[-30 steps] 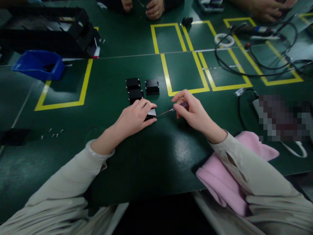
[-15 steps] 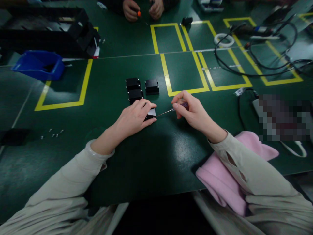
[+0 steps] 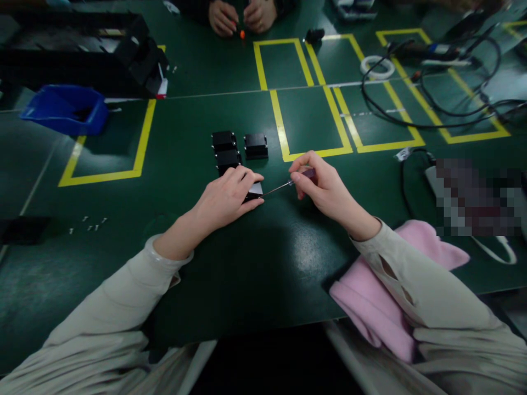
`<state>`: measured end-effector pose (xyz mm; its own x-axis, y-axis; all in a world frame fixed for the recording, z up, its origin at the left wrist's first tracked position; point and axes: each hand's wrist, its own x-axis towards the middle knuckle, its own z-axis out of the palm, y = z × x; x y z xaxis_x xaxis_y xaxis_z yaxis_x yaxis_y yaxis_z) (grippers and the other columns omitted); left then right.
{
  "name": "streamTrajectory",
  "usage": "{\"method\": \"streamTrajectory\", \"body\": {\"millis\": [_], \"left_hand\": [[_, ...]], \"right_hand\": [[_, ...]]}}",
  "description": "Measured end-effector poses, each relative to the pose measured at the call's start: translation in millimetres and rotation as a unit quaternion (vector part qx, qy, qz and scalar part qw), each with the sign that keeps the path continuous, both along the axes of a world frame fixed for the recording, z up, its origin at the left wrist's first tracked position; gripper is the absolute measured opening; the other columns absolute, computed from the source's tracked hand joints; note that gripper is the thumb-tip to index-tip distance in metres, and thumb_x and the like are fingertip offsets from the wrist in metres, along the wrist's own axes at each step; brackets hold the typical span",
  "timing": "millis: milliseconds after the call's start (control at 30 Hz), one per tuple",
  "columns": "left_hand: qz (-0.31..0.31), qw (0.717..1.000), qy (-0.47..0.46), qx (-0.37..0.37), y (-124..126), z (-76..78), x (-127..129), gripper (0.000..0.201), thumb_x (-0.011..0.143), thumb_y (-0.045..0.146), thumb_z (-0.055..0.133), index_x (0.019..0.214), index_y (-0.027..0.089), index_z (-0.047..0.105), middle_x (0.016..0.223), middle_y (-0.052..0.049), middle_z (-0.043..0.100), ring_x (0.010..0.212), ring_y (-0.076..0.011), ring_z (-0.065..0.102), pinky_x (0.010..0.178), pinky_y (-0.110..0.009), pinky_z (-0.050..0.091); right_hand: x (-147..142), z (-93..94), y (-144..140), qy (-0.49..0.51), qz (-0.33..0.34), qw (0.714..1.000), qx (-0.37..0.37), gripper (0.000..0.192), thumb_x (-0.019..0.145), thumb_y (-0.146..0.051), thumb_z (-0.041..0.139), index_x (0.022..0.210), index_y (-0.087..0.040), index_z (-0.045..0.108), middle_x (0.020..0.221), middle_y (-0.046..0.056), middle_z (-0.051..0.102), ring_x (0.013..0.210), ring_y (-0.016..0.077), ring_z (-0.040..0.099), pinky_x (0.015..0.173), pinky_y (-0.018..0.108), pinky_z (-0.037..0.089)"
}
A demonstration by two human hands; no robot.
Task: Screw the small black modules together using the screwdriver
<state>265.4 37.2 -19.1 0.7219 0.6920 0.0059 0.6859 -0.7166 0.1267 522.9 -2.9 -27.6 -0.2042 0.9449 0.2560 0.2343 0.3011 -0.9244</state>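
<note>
1. The left hand (image 3: 225,198) lies curled over a small black box (image 3: 254,191) on the green worktop (image 3: 263,263), fingers clamped on it and pinning it down.
2. The box is mostly hidden under the fingers; only a dark edge and a pale, shiny face on its right side show.
3. The right hand (image 3: 325,189) is closed around a screwdriver (image 3: 288,185), thumb and fingertips pinching its dark purple handle.
4. The thin metal shaft slants down to the left, its tip touching the pale face of the box.
5. Just beyond the left hand, three more black boxes (image 3: 225,149) sit close together, one apart to the right.
6. A pink cloth (image 3: 370,307) lies under the right forearm at the near edge.
7. A blue tray (image 3: 66,109) rests far left, black cables (image 3: 432,109) far right.
8. Another person's hands (image 3: 241,15) work at the far edge.
</note>
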Motion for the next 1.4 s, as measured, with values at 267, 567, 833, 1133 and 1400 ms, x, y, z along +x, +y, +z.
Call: {"method": "streamTrajectory", "body": {"millis": [267,567,833,1133,1400], "left_hand": [[0.001,1.000,0.004,0.003,0.1,0.2,0.0,0.046,0.106,0.044,0.058,0.143,0.016,0.054,0.136,-0.017,0.063,0.121,-0.0336,0.062,0.090,-0.044,0.060],[0.003,1.000,-0.004,-0.011,-0.8,2.1,0.3,0.046,0.107,0.045,0.056,0.144,0.018,0.053,0.137,-0.017,0.063,0.122,-0.0337,0.062,0.090,-0.044,0.059],[0.002,1.000,0.002,-0.009,-1.5,3.1,1.3,0.046,0.106,0.043,0.055,0.144,0.016,0.053,0.138,-0.017,0.062,0.121,-0.0339,0.062,0.092,-0.045,0.059],[0.004,1.000,-0.008,-0.019,-1.0,2.1,0.5,0.046,0.106,0.044,0.053,0.143,0.017,0.053,0.140,-0.017,0.062,0.121,-0.0340,0.061,0.091,-0.047,0.060],[0.002,0.999,-0.024,-0.024,-0.4,0.9,-1.1,0.045,0.105,0.044,0.054,0.144,0.020,0.052,0.144,-0.016,0.061,0.125,-0.0337,0.060,0.093,-0.046,0.060]], "right_hand": [[-1.0,2.9,-1.3,-0.001,0.000,1.000,0.015,0.007,0.106,-0.025,0.061,0.103,-0.022,0.055,0.066,-0.007,0.056,0.055,0.0111,0.057,0.059,0.027,0.041],[1.2,3.0,1.2,-0.013,0.010,1.000,-0.020,0.020,0.108,-0.037,0.060,0.095,-0.023,0.055,0.058,-0.008,0.053,0.048,0.0108,0.050,0.051,0.027,0.036],[-0.1,1.2,0.2,0.011,-0.001,1.000,0.004,0.006,0.104,-0.026,0.061,0.102,-0.022,0.056,0.066,-0.007,0.057,0.055,0.0105,0.057,0.058,0.026,0.042],[0.2,3.7,0.6,0.009,0.010,1.000,-0.013,0.011,0.105,-0.029,0.062,0.100,-0.023,0.055,0.061,-0.008,0.054,0.050,0.0105,0.053,0.052,0.026,0.037],[1.3,5.8,0.9,-0.007,0.013,1.000,-0.016,0.027,0.107,-0.045,0.065,0.094,-0.022,0.056,0.059,-0.007,0.055,0.049,0.0106,0.052,0.053,0.026,0.037]]}}
